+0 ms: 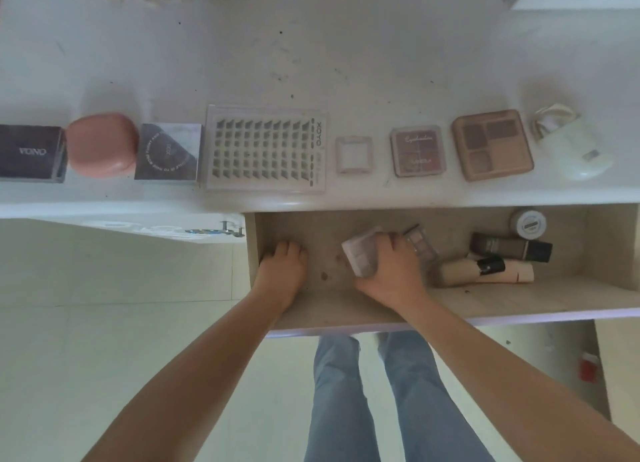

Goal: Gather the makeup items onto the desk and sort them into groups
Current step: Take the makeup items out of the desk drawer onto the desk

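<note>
Below the bench (346, 63), both your hands reach into the open drawer (519, 299)
Your right hand (389, 271) has its fingers clamped on a clear compact (362, 255); your left hand (282, 264) rests flat, fingers relaxed

Desk (346, 46) glossy white, speckled; drawer (332, 302) matt beige wood-look laminate, stained; lash tray (266, 150) and small case (362, 255) clear plastic; pink case (102, 145) smooth matt plastic; handle (214, 231) shiny metal.
</note>
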Available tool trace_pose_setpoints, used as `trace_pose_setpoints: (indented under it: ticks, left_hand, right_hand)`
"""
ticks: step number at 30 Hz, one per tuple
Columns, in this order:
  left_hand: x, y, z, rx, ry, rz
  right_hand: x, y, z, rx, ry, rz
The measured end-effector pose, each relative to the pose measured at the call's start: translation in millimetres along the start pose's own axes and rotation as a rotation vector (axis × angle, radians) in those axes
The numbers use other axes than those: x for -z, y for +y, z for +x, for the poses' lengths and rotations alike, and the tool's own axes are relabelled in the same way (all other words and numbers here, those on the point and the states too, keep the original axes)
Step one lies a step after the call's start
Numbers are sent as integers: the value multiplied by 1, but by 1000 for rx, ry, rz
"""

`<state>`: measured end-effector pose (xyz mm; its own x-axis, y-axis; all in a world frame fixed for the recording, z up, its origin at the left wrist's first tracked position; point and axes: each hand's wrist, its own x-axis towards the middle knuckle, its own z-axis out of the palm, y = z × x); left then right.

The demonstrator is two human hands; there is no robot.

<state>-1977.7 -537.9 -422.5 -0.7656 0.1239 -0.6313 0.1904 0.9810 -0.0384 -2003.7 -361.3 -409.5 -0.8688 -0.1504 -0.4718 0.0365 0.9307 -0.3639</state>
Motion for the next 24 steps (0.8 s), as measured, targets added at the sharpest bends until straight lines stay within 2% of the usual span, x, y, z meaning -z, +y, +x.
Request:
trace_pose_setpoints:
  ticks: [3,5,8,10,13,16,21,24]
  left_hand:
    - [18,14,-12,-30,115,-114]
    - [40,32,-23,-94,259,-194]
    - [83,69,-29,-237,510,-250]
    - [114,99,-25,-285,597,-290]
    - [161,145,-6,-319,640,-373]
    - [205,193,22,-329,646,-426]
    - [255,261,74,-245,641,-403]
    - [269,287,101,-185,602,-333]
  right_hand:
    - [32,11,-31,78,41,101]
    - [55,24,-51,100,107,181]
    - [97,53,-71,58,250,278]
    - [127,78,-74,-2,376,321]
    - [172,123,-65,-73,557,315]
    - [212,171,-44,-107,631,313]
    - [260,234,4,-131,615,228]
    - [272,253,28,-87,541,200]
